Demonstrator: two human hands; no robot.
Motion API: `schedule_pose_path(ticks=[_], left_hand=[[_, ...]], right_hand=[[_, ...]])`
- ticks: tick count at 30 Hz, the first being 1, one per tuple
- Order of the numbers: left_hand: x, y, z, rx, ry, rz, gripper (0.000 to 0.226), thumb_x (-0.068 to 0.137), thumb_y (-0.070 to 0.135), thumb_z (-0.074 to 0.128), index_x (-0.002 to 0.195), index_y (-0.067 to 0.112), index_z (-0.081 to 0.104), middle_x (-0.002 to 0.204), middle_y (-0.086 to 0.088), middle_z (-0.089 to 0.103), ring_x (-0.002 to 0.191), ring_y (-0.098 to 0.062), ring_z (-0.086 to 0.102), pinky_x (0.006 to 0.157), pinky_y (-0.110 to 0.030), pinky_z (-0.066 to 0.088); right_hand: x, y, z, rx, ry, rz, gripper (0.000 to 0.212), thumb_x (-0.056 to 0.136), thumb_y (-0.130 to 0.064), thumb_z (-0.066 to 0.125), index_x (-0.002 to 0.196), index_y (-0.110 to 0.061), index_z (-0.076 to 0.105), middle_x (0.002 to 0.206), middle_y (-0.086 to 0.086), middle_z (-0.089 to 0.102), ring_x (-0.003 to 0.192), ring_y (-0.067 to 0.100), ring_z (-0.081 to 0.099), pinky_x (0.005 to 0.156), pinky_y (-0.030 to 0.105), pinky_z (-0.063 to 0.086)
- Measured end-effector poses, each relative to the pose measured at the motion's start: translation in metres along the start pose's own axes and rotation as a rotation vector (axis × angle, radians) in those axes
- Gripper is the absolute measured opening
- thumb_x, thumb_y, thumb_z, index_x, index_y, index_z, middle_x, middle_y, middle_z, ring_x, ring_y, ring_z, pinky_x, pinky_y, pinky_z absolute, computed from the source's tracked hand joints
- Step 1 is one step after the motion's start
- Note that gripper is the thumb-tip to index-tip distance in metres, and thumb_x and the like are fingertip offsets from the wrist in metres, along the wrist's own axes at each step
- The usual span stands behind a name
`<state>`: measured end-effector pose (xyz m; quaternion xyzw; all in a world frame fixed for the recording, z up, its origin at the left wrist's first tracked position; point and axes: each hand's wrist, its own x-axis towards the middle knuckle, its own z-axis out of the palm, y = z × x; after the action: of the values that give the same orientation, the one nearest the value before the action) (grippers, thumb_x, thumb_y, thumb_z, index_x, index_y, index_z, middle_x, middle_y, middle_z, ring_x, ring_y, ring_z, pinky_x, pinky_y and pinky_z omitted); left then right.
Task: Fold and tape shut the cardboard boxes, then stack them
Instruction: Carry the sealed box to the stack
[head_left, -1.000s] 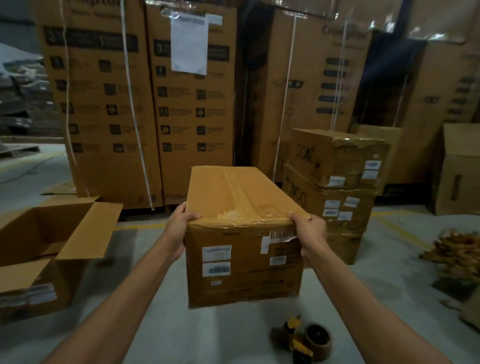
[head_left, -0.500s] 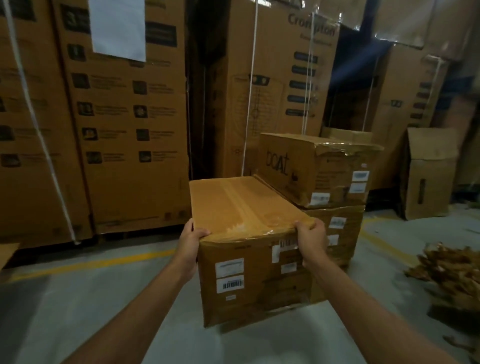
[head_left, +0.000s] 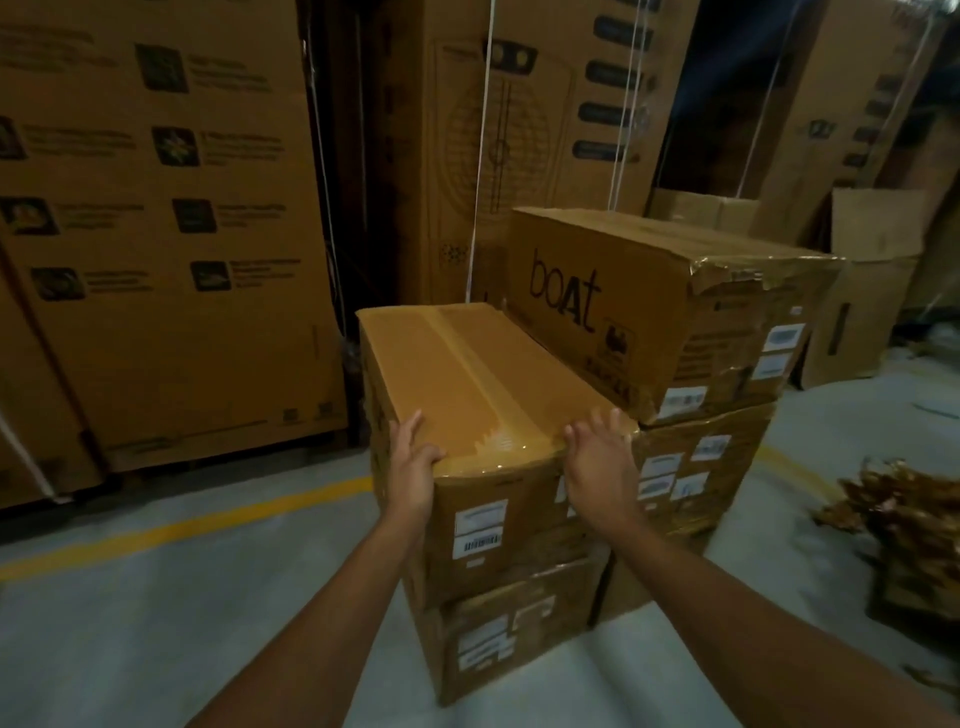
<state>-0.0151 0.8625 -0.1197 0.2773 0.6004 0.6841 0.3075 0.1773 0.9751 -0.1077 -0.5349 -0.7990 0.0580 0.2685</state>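
Floor (head_left: 104, 639): grey concrete, with a yellow line (head_left: 182, 525) running off to the left of the taped box (head_left: 467, 384).

Cartons (head_left: 156, 234): tall and printed, standing behind the taped box and to its left. White straps run down them.

Boat box (head_left: 649, 312): just beside the taped box on its right, with its top higher. The near top corner is crushed and the tape there is torn. It rests on a side box (head_left: 696, 467) that carries white labels.

Taped box: the task item. It sits level on a base box (head_left: 493, 639), and clear tape runs along the top seam and over the near edge. The near face carries white labels (head_left: 480, 530).

Scrap (head_left: 909, 514): a brown heap on the floor, well to the right of the taped box.

Left hand (head_left: 413, 467): at the near left corner of the taped box. Grip spread, with the thumb on the top and straight fingers along the left edge.

Right hand (head_left: 597, 462): at the near right corner. Grip spread, with the fingers splayed flat over the top edge.
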Motion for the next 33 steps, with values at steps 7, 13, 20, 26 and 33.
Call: schedule_pose_path(ticks=[7,13,20,26,33], left_hand=[[0.005,0.006,0.018,0.008,0.043,0.059,0.04,0.095,0.004,0.05,0.121,0.034,0.054,0.159,0.008,0.019,0.147,-0.023,0.023,0.118,-0.046,0.028],[0.01,-0.004,0.015,0.031,0.073,0.039,0.038,0.074,0.028,0.052,0.089,0.064,0.055,0.159,-0.008,0.027,0.145,-0.032,0.028,0.113,-0.057,0.031],[-0.007,0.016,-0.003,0.218,-0.06,0.041,0.04,0.102,0.036,0.047,0.142,0.033,0.043,0.155,-0.004,0.034,0.137,-0.03,0.04,0.112,-0.052,0.037],[-0.09,0.032,-0.048,0.167,-0.099,0.122,0.091,0.081,0.086,0.042,0.15,0.026,0.039,0.144,0.002,0.052,0.131,-0.023,0.05,0.107,-0.047,0.043],[-0.332,0.091,-0.117,0.224,0.089,0.263,0.06,0.105,0.052,0.028,0.157,0.022,0.022,0.163,0.003,0.022,0.149,-0.019,0.022,0.112,-0.034,0.023]], right_hand=[[0.015,0.005,0.018,-0.024,0.073,-0.067,0.061,0.103,-0.045,0.014,0.132,-0.017,0.061,0.145,0.007,0.053,0.146,0.03,0.031,0.121,0.054,0.014],[0.011,0.001,0.026,-0.062,0.101,-0.064,0.063,0.101,-0.043,0.011,0.133,-0.016,0.059,0.146,0.009,0.051,0.145,0.03,0.031,0.122,0.054,0.014],[-0.008,-0.017,0.004,0.065,-0.105,-0.028,0.059,0.107,-0.046,0.02,0.152,-0.01,0.035,0.166,0.017,0.013,0.154,0.034,-0.001,0.123,0.054,0.012],[-0.124,-0.056,-0.031,0.335,-0.115,-0.15,0.061,0.107,-0.045,0.034,0.156,-0.011,0.024,0.167,0.012,0.012,0.155,0.027,0.006,0.121,0.045,0.018],[-0.308,-0.081,-0.14,0.604,-0.045,-0.222,0.049,0.105,-0.035,0.045,0.149,-0.015,0.04,0.158,0.009,0.039,0.146,0.025,0.034,0.114,0.04,0.032]])
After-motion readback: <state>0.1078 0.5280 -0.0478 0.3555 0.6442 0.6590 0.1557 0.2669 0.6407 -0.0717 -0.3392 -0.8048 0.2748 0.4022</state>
